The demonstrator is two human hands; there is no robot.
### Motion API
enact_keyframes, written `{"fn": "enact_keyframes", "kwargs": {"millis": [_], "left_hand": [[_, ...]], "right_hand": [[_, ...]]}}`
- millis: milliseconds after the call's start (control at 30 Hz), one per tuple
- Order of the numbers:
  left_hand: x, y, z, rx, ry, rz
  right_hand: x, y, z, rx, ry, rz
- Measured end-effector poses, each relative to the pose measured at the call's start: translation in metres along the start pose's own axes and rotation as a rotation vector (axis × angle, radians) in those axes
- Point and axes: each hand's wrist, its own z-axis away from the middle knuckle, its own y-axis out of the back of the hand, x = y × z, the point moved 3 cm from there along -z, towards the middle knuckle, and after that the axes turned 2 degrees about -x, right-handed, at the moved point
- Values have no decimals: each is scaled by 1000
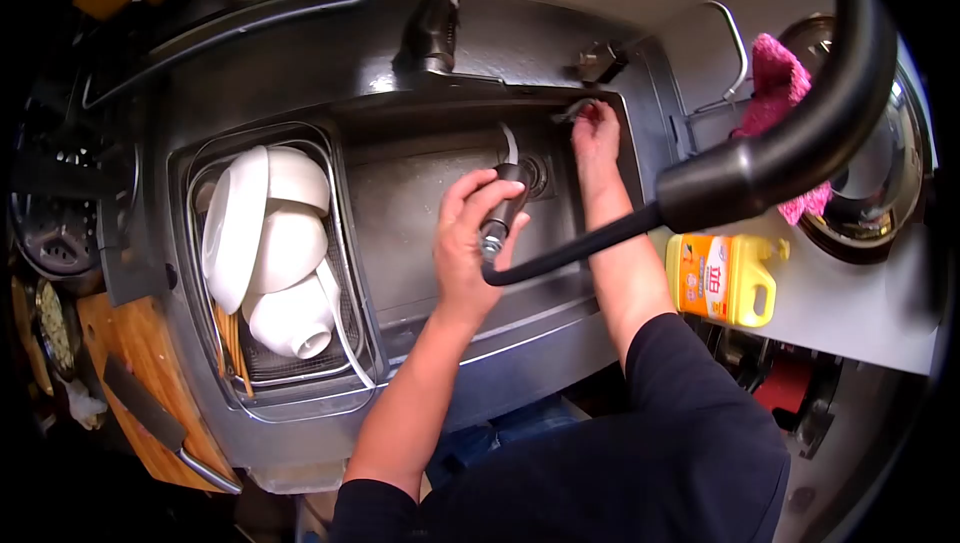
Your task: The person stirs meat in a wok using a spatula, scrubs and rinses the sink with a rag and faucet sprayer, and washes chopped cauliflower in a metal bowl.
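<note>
White bowls (290, 245) sit in the wire basket (288, 375), the left grip (466, 233) wrapping the spray head (506, 209), the right grip (597, 138) unclear.

Knife (147, 406) on board (152, 351) | yellow jug (742, 278) (orange label (700, 276)) | pink cloth (776, 85)

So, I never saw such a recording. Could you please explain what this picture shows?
No machine here: only two bare hands, seen from a camera worn on the person's head, looking down. The left hand holds a black sprayer over the sink; what looks like water comes out. The right hand is near the sink's far right corner, by something small and grey, too unclear to name. On the left, a wire basket holds white bowls and chopsticks, and a knife lies on a wooden board. A yellow bottle is on the right.
</note>
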Motion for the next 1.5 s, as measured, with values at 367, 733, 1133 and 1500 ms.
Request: {"fn": "enact_keyframes", "kwargs": {"millis": [367, 733, 1133, 1500], "left_hand": [[-17, 7, 0, 12, 54, -40], [-17, 11, -2, 75, 46, 190], [-15, 17, -7, 94, 34, 181], [-18, 18, -4, 33, -43, 133]], "right_hand": [[38, 23, 64, -77, 578, 1655], [42, -20, 78, 171, 205, 1236], [57, -133, 179, -669, 946, 1252], [91, -139, 187, -765, 857, 1179]]}}
